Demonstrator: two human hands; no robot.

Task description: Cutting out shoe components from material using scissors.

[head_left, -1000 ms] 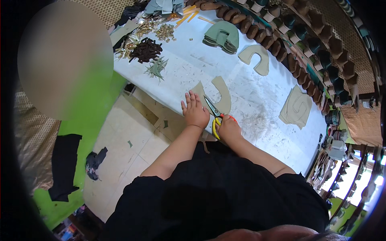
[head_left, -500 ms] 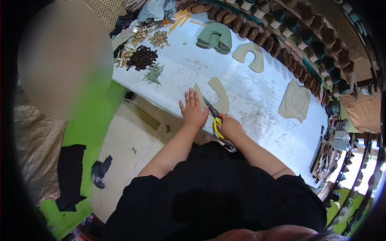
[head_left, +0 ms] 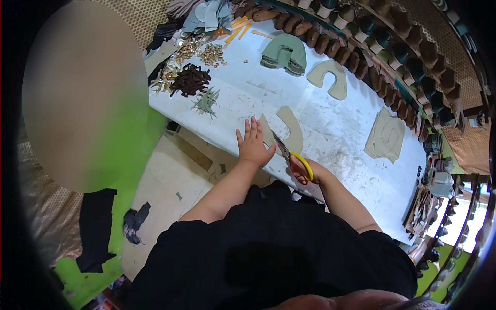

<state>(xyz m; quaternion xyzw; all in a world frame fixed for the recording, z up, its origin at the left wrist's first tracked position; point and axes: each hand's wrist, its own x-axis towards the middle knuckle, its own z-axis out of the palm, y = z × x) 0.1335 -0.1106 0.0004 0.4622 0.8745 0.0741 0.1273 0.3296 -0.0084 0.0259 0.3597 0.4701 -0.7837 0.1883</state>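
Observation:
My right hand grips a pair of scissors with yellow and red handles, near the front edge of the white table. The scissor blades point up and left, over a curved beige piece of sheet material. My left hand lies flat with its fingers spread, beside the left side of that piece. Its thumb reaches toward the blades. Whether the blades are parted is too small to tell. A matching U-shaped beige piece lies farther back.
A green stack of cut pieces sits at the far side, beige sheets at the right. Dark strips, green scraps and small gold-coloured parts are heaped at left. Rows of shoe lasts line the back edge.
The scissors have turned in my right hand, so the yellow handle loop now faces right. My left hand stays flat beside the beige piece. The whole view has shifted slightly.

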